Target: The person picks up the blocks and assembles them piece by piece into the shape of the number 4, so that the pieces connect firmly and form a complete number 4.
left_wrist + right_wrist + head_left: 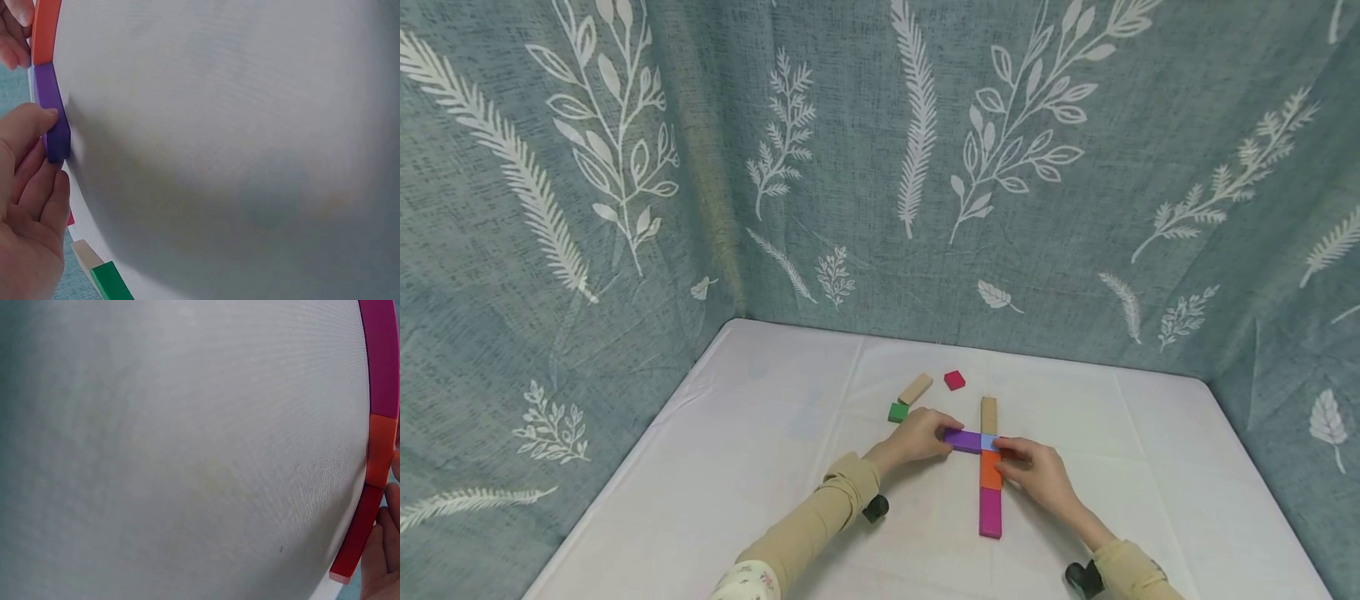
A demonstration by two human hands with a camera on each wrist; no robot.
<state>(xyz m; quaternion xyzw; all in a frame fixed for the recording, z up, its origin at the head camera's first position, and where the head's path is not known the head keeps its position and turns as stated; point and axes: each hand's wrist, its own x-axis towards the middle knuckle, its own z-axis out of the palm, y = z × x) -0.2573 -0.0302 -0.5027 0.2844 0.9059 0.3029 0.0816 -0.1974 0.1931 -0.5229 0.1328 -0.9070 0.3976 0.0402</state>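
My left hand [921,435] pinches the outer end of a purple block [964,441] between thumb and fingers; in the left wrist view the thumb lies on the side of the block. The block's other end meets a small light blue block [989,442]. My right hand [1037,473] holds a red block [359,532], mostly hidden by the fingers in the head view, at the light blue block's right side. An orange block [991,470] and a magenta block [990,512] run toward me, and a natural wood block [988,415] extends away, forming a cross.
Behind the left hand lie a green block [898,412], another wood block [916,389] and a small red piece [954,380]. White cloth covers the table [760,392]. A patterned teal curtain [865,167] hangs around its back and sides.
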